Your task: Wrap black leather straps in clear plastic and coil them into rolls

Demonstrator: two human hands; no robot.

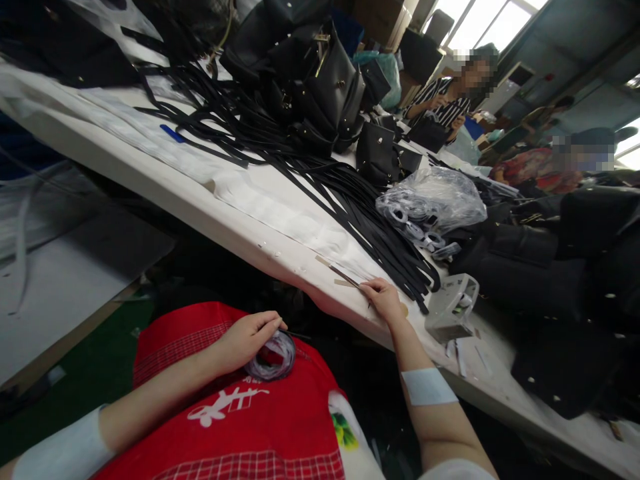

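My right grip [381, 298] pinches a thin dark tool [345, 275] over the desk [240, 233], its far end toward 10 o'clock, near tan strips [323, 259]; out at 8 o'clock my left grip [263, 328] is closed on the upper rim of a clear coil [287, 355] against my red apron [295, 413]. If my right pinch slackened, the slim tool could roll off the front edge, close by at 7 o'clock. A loose left hold could let the coil slide down my apron. Reaching toward 12 o'clock, I might snag the black straps [380, 227]; at 3 o'clock the pale plastic holder [445, 317] could catch my wrist. The most open room runs along the edge toward 10 o'clock.
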